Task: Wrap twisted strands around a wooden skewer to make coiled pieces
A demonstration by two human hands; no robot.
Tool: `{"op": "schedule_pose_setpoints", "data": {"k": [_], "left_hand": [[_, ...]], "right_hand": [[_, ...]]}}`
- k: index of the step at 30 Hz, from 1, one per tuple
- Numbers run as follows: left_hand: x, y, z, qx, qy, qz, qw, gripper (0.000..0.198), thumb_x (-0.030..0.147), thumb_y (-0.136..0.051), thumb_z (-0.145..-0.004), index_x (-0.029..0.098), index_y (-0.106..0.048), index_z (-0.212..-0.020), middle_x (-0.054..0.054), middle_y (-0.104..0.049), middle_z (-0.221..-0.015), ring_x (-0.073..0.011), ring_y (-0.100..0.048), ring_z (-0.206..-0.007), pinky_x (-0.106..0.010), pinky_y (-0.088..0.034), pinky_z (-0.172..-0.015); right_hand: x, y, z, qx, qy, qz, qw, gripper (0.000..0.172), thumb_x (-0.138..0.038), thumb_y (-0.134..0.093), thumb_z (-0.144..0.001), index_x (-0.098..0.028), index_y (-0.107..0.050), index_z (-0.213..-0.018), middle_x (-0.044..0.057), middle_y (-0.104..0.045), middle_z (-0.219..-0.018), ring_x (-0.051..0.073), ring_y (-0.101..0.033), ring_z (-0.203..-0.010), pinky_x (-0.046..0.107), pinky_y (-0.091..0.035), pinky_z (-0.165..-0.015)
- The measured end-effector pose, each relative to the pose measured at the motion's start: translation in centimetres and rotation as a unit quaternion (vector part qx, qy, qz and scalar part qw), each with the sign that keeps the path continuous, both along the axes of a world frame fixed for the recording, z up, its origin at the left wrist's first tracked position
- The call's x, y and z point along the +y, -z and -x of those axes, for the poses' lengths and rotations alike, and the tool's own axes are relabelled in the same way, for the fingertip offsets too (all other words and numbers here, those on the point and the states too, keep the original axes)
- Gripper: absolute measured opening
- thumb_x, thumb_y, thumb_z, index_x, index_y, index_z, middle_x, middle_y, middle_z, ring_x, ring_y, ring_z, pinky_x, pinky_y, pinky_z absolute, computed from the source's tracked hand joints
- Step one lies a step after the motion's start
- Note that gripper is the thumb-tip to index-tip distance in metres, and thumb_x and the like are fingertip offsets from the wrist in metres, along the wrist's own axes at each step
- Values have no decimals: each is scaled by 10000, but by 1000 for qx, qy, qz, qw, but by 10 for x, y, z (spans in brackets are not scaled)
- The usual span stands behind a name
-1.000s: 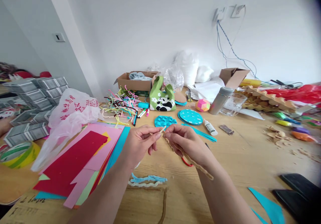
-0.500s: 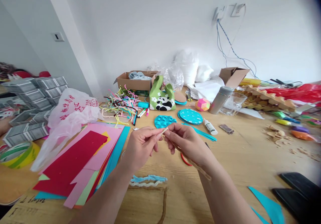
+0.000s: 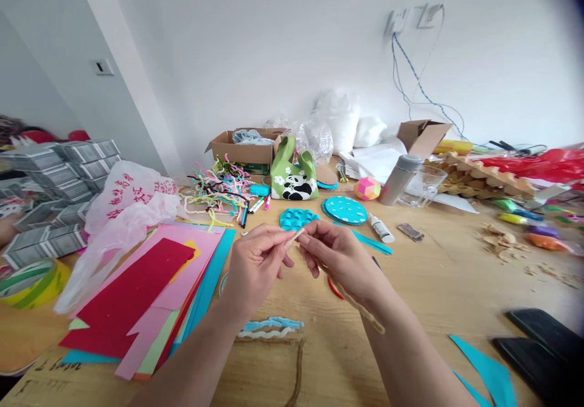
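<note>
Wooden craft table, cluttered, under a white wall: my left hand and right hand meet above it. Both pinch the upper end of a tan pipe cleaner, whose length trails down past my right wrist. Coloured paper sheets lie at left, turquoise discs just beyond my fingers, a panda bag behind them.

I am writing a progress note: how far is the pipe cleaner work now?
Done: a blue wavy pipe cleaner and a white one lie on the wooden table. In hand: the left hand and right hand pinch a tan fuzzy pipe cleaner. Left: its tip looks straight.
</note>
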State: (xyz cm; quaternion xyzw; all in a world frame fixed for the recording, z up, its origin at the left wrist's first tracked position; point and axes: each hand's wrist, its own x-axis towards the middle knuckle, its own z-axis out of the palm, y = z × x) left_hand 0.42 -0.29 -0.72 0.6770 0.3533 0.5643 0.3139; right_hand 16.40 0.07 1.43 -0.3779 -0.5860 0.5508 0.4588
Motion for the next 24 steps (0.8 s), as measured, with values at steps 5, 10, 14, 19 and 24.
{"op": "schedule_pose_setpoints", "data": {"k": [5, 10, 14, 19, 24], "left_hand": [[-1, 6, -2, 119, -88, -162, 976, 304, 117, -509, -872, 229, -695, -1086, -68, -685, -954, -110, -643, -682, -209, -538, -602], [0, 11, -6, 167, -126, -251, 945, 357, 32, -498, -843, 175, -680, -1115, -108, -695, -971, -167, -658, -893, -255, -531, -787], [1, 6, -8, 118, -120, -198, 966, 268, 61, -542, -839, 193, -716, -994, -65, -692, -878, -136, -649, -791, -225, -522, -707], [2, 3, -8, 102, -120, -168, 973, 201, 90, -570, -835, 187, -728, -915, -52, -684, -834, -127, -639, -749, -220, -509, -675], [3, 4, -8, 83, -114, -138, 980, 149, 111, -598, -828, 170, -724, -880, -41, -670, -795, -108, -616, -698, -198, -487, -618]], "right_hand": [[-2, -2, 1, -11, 14, -6, 1000, 334, -474, -655, -787, -152, -569, -771, -35, -516, -563, 71, -459, -446, 192, -383, -414], [-3, -1, 3, -7, 35, 0, 999, 374, -510, -663, -766, -159, -547, -715, -37, -507, -534, 76, -459, -434, 201, -398, -410], [-1, 0, 5, 4, 42, 0, 999, 409, -538, -698, -716, -166, -529, -703, -36, -511, -557, 84, -478, -442, 209, -417, -400], [0, 0, 6, -4, 47, -3, 999, 437, -563, -712, -683, -166, -533, -710, -34, -517, -577, 93, -497, -450, 218, -428, -398], [2, 5, 7, -29, 53, -19, 998, 395, -535, -671, -745, -167, -530, -724, -38, -504, -564, 90, -492, -446, 211, -422, -400]]}}
